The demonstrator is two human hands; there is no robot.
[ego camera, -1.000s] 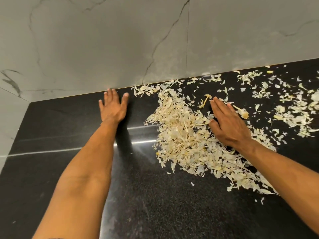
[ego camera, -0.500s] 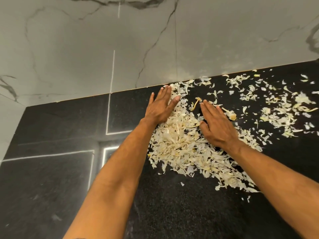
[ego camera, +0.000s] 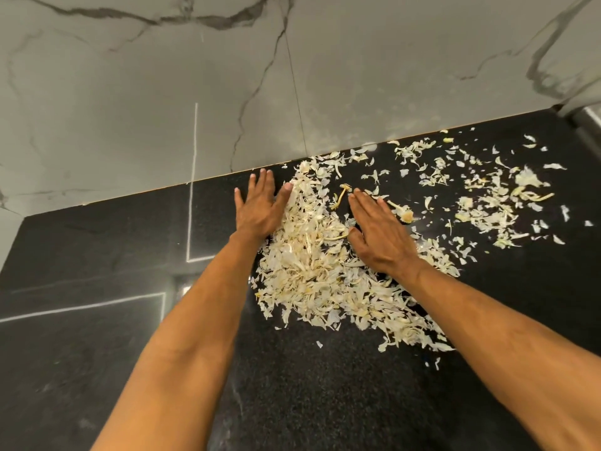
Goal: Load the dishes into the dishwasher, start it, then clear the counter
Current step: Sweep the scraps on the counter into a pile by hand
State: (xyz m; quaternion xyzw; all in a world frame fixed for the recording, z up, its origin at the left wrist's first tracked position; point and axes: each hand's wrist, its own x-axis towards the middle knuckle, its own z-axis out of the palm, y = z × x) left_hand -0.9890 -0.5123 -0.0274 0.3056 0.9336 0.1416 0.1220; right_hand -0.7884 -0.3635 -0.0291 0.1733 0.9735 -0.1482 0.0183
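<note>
Black polished stone forms the counter (ego camera: 97, 336), which fills most of the head view and meets a grey marble wall (ego camera: 130, 92) with dark veins at the back. On this counter lies the task's thing at this stage: a heap of pale garlic peels (ego camera: 312, 265), dry and thin, near the wall and a little right of the middle. A looser scatter of peels (ego camera: 487, 203) lies further right, apart from the heap, and a few garlic stems (ego camera: 403, 212) lie just beside the right fingers.

The left hand (ego camera: 260, 206) is flat, its fingers straight and together, pressing on the counter at the left edge of the heap; it holds nothing. The right hand (ego camera: 380, 236) is flat too, with fingers stretched on the right side of the heap, and it also grasps nothing. The heap sits between the two palms.

I judge the person is gathering the peels for clearing. The peels look very light, so a fast push may send them flying or let them slip under the palms and between the fingers. If the hands pull towards the body, some pieces may fall over the front edge, which is not in view. The far scatter stays outside both hands and will need its own sweep. Nothing stands in the way on the bare stone at the left.
</note>
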